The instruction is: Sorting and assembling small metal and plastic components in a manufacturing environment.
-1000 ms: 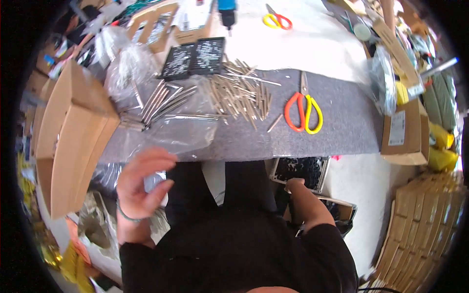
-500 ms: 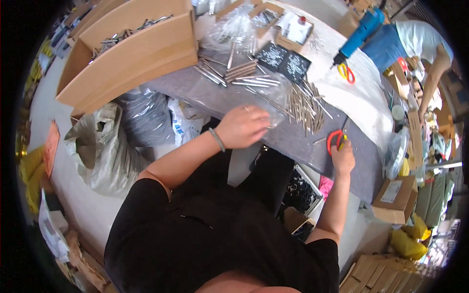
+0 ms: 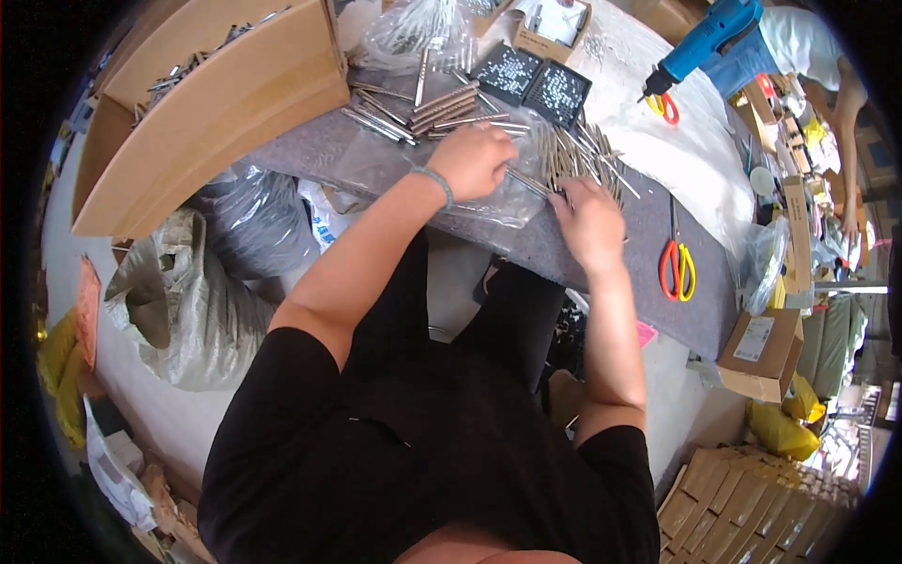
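A slim metal rod (image 3: 528, 180) spans the gap between my hands. My left hand (image 3: 467, 164), curled, grips its left end, and the fingers of my right hand (image 3: 592, 224) close at its right end. Beneath them a clear plastic bag (image 3: 503, 209) lies flat on the grey-covered table. Just beyond my left hand are stacked metal rods (image 3: 443, 111); a loose pile of thinner rods (image 3: 564, 155) lies beyond my right hand. Scissors (image 3: 676, 271) with red and yellow handles rest on the table, to the right of my right hand.
A long cardboard box (image 3: 216, 122) of metal parts stands at the left. A black two-part case (image 3: 534, 80) holds small white pieces. A blue power screwdriver (image 3: 700, 42) hangs at the back right, over another pair of scissors (image 3: 661, 108). A co-worker's arm (image 3: 848, 141) shows far right.
My right hand has let go of the red-and-yellow scissors, leaving them on the table, and moved left to the rod. My left hand has moved a little farther forward over the bag.
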Motion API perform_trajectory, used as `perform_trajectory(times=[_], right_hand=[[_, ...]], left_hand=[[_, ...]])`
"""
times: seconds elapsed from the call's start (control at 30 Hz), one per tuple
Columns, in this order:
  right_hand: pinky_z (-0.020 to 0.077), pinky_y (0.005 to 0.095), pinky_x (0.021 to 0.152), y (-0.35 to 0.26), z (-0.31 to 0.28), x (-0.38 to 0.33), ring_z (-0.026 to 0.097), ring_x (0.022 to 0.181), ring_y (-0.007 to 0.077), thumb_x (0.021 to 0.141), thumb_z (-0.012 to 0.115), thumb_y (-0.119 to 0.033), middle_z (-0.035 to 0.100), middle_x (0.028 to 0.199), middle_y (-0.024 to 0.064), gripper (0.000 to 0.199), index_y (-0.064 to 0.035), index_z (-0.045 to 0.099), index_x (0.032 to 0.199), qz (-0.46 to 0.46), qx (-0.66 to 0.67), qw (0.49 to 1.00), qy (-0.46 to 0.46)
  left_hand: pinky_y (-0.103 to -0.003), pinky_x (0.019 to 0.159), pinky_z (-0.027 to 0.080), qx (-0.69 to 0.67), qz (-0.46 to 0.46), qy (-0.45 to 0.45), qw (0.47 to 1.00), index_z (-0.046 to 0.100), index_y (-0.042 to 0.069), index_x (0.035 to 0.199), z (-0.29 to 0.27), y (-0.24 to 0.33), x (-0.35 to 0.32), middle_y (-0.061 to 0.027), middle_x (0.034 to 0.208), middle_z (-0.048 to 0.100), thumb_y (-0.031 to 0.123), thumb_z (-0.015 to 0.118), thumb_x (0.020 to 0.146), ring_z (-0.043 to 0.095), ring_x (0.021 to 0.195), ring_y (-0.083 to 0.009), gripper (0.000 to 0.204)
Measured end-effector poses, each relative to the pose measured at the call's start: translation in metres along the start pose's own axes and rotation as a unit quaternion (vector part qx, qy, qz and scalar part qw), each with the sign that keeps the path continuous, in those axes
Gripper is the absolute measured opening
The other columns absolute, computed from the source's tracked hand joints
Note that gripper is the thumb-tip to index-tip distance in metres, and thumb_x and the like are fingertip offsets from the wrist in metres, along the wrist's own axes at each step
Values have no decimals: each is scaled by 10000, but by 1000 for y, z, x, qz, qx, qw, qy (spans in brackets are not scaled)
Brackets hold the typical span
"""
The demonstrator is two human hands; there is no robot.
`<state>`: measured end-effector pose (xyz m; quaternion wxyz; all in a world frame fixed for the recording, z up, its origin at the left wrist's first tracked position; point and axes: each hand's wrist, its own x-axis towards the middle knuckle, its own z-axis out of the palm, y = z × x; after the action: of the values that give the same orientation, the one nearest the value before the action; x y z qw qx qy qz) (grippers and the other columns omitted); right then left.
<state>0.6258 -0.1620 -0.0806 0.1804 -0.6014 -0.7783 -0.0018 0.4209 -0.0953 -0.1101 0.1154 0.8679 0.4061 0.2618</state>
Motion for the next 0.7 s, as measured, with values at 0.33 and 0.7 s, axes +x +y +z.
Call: perform_trajectory(times=[0.33,0.7], right_hand=[[396,381,801,5,23,-35,528,913,277,683,686,-217,583,944,75,345,-93,585,989,117,73,989,52],[408,383,741,13,32,-17,551,845,256,731,628,-206,593,845,55,138,-110,641,829,79,-11,994,69]], left_hand=[[-364,794,430,-34,12,-8,999,605,60,895,35,23,-23,-73,904,541,95,598,714,512,937,-261,184],[-364,736,445,-53,24,71,996,599,66,815,59,36,-9,-60,856,534,171,610,748,521,854,-251,125]])
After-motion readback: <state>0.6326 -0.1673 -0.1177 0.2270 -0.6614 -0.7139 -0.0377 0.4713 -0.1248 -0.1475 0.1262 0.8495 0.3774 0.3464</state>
